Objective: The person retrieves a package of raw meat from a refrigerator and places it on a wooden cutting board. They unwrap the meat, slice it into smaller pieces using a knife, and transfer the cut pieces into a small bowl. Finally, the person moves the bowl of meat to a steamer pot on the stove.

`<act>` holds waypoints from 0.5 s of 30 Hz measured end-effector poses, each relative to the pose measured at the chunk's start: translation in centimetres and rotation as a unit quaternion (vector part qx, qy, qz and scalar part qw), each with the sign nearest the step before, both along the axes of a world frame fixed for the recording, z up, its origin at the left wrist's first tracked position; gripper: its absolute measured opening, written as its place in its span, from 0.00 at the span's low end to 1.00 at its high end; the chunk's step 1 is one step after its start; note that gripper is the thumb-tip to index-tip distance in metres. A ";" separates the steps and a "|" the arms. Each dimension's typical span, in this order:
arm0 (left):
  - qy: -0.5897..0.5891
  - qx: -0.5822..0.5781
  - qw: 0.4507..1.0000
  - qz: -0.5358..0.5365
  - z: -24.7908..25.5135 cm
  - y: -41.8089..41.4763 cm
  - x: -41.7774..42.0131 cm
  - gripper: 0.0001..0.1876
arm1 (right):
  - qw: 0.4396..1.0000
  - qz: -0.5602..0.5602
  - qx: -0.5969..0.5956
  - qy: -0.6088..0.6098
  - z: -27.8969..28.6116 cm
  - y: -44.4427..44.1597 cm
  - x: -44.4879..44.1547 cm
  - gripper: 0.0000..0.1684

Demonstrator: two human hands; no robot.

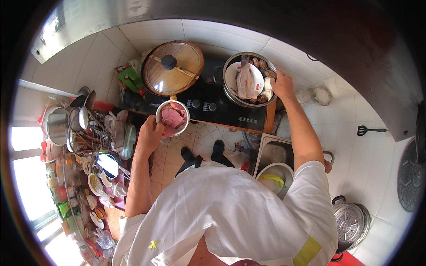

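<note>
My left hand grips the side of a white bowl of pink sliced meat, held before the wooden pan lid with a glass centre. At the right burner, my right hand reaches to the near right of a round metal steamer pot. Its fingers are at a pale, white piece of food; whether they grip it or the rim I cannot tell. Inside the pot, a fish lies across a white plate, with brown, rough-skinned roots or tubers beside the plate.
The black cooktop has two knobs. A metal sink holds a basin with a yellow-green item. Left are a wire utensil rack, a green cutting board or tray and crowded dishes. A range hood hangs overhead; steamer trays stand at right.
</note>
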State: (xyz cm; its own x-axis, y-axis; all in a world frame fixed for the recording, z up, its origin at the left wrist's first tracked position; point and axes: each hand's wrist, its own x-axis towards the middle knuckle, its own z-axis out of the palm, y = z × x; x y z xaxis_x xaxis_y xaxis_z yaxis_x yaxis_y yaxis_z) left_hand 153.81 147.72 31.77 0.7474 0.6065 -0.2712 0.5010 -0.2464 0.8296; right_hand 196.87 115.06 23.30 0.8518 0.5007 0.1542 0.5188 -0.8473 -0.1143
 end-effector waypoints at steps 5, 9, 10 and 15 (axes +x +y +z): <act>0.012 -0.028 0.999 0.013 -0.8 -1.1 1.3 0.12 | 0.998 0.057 -0.013 -0.031 -0.4 0.8 0.3 0.26; -0.004 -0.004 1.000 0.020 -1.0 -2.1 2.3 0.09 | 0.996 0.048 -0.025 -0.066 0.0 0.8 -0.1 0.30; -0.003 0.002 1.000 0.018 -1.3 -2.0 2.3 0.09 | 0.997 0.039 -0.023 -0.057 0.4 1.2 -0.2 0.32; 0.005 0.027 1.000 0.013 -1.7 -1.7 2.3 0.10 | 0.993 -0.030 -0.017 0.109 4.7 2.7 -0.9 0.36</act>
